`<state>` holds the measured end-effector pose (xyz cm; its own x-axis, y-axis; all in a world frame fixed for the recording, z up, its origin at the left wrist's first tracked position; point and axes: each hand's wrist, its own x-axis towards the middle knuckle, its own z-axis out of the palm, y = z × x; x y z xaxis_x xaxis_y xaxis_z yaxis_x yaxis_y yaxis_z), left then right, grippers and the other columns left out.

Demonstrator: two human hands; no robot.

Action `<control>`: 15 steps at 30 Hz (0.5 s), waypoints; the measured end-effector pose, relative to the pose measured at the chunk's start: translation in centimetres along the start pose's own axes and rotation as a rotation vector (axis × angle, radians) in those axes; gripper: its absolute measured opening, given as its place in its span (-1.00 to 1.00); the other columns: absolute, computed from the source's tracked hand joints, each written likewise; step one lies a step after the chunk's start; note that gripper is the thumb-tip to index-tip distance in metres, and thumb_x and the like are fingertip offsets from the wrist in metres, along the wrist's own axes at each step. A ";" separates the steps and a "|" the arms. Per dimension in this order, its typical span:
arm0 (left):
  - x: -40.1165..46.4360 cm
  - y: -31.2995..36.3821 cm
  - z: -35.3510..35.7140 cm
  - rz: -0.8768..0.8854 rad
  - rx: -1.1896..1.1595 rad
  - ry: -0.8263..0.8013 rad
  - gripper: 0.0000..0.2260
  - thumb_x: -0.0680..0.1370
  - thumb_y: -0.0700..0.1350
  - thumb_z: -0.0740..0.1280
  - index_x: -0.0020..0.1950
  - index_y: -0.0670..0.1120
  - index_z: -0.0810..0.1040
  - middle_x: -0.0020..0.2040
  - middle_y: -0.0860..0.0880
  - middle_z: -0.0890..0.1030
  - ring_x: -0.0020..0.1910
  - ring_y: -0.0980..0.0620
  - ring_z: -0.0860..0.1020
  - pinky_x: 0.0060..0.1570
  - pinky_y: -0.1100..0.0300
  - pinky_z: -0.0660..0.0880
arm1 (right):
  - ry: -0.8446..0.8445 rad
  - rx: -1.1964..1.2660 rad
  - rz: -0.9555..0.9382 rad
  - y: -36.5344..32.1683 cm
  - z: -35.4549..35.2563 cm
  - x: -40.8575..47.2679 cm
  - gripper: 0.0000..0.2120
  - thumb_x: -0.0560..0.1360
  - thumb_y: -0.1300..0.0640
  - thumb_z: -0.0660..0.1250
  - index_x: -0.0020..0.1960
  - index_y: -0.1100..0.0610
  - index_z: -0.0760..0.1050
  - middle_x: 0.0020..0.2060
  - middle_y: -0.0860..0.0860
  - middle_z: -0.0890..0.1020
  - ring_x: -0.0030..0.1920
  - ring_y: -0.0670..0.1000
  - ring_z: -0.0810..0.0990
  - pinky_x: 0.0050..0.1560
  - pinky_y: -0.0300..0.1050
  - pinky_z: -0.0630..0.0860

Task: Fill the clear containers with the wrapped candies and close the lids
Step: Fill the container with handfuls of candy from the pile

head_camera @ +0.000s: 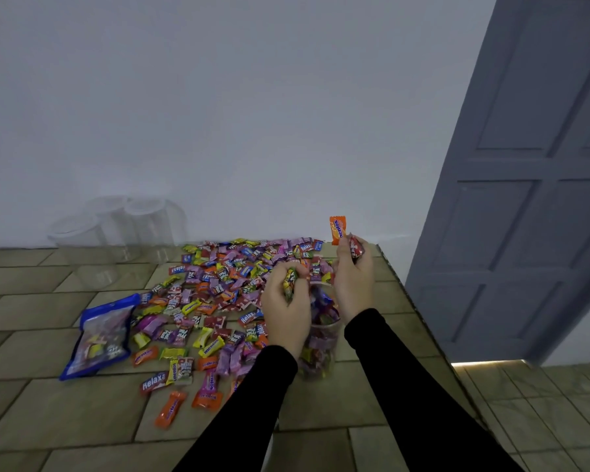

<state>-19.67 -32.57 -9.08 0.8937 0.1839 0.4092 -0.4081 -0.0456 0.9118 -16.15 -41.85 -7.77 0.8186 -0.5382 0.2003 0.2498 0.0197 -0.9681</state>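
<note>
Both hands (285, 301) (353, 277) grip candies over jar (321, 349) (near table edge (409, 294))

Operator body, as I log it: both forearms in long, close-fitting plain black sleeves (399, 376) ending at the wrists. Hands bare. No markings visible to me on the fabric.

We see the left hand (284, 310) and right hand (354, 274) gripping candies above a candy-filled jar (321, 342). A candy pile (225, 284) covers the tiled counter (48, 413), beside a blue bag (99, 335); empty jars (116, 229) stand by the wall.
</note>
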 end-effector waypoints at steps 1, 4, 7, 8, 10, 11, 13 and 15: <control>-0.1 0.2 0.0 0.003 0.000 -0.009 -0.76 0.52 -0.37 0.23 -0.16 -0.04 0.50 -0.20 0.07 0.53 -0.26 0.19 0.46 -0.22 0.42 0.38 | 0.003 -0.004 0.003 0.1 0.0 0.0 -0.83 0.59 -0.07 0.19 0.03 0.01 0.45 -0.38 -0.13 0.45 -0.36 -0.08 0.42 -0.24 -0.07 0.36; -0.1 0.2 0.0 0.003 0.002 -0.014 -0.78 0.50 -0.39 0.26 -0.12 -0.08 0.54 -0.14 0.08 0.58 -0.17 0.25 0.51 -0.15 0.49 0.39 | -0.008 0.010 0.010 0.2 0.1 0.0 -0.85 0.59 -0.05 0.21 0.02 0.01 0.46 -0.35 -0.12 0.47 -0.32 -0.07 0.44 -0.18 -0.03 0.39; 0.1 -0.2 0.1 -0.002 -0.006 -0.009 -0.81 0.51 -0.36 0.28 -0.04 -0.08 0.55 -0.09 0.05 0.59 -0.08 0.21 0.54 -0.06 0.42 0.44 | -0.019 0.011 0.022 0.0 0.2 0.2 -0.92 0.58 -0.04 0.22 -0.03 -0.07 0.45 -0.23 -0.05 0.56 -0.21 -0.01 0.52 -0.09 0.05 0.48; 0.2 -0.3 0.2 -0.007 -0.017 -0.013 -0.82 0.52 -0.35 0.29 -0.01 -0.09 0.55 -0.08 0.03 0.59 -0.08 0.18 0.54 -0.06 0.37 0.47 | -0.028 0.015 0.021 -0.1 0.2 0.2 -0.94 0.58 -0.04 0.22 -0.04 -0.09 0.45 -0.21 -0.04 0.56 -0.19 -0.01 0.53 -0.08 0.06 0.49; 0.2 -0.3 0.2 -0.011 -0.034 -0.029 -0.86 0.54 -0.31 0.30 0.02 -0.10 0.54 -0.07 0.01 0.58 -0.08 0.14 0.54 -0.07 0.30 0.50 | -0.059 0.045 0.027 0.0 0.2 0.1 -0.94 0.59 -0.02 0.22 -0.02 -0.07 0.44 -0.25 -0.06 0.53 -0.25 -0.05 0.49 -0.18 -0.04 0.47; 0.2 -0.4 0.1 -0.006 -0.035 -0.039 -0.88 0.54 -0.28 0.32 0.02 -0.09 0.53 -0.07 0.01 0.58 -0.07 0.13 0.55 -0.06 0.27 0.50 | -0.075 0.062 0.026 0.0 0.2 0.0 -0.93 0.60 -0.01 0.21 0.00 -0.04 0.44 -0.28 -0.09 0.50 -0.28 -0.07 0.46 -0.22 -0.11 0.43; 0.1 -0.5 0.1 0.009 -0.058 -0.049 -0.93 0.56 -0.18 0.33 0.03 -0.06 0.54 -0.06 0.00 0.60 -0.05 0.08 0.57 -0.04 0.19 0.52 | -0.100 0.068 0.016 0.0 0.2 0.1 -0.91 0.60 -0.01 0.21 0.01 -0.02 0.44 -0.32 -0.12 0.46 -0.32 -0.10 0.41 -0.24 -0.14 0.37; 0.1 -0.5 0.2 0.031 -0.106 -0.030 -0.87 0.54 -0.10 0.28 0.06 -0.05 0.54 -0.04 -0.02 0.63 -0.02 0.04 0.60 -0.01 0.15 0.54 | -0.103 0.057 0.008 0.0 0.1 0.2 -0.92 0.59 -0.03 0.22 -0.01 -0.04 0.44 -0.32 -0.13 0.46 -0.33 -0.11 0.41 -0.24 -0.13 0.35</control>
<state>-19.38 -32.75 -9.49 0.8849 0.1547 0.4393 -0.4515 0.0538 0.8907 -15.93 -41.85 -7.69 0.8688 -0.4483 0.2102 0.2698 0.0728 -0.9601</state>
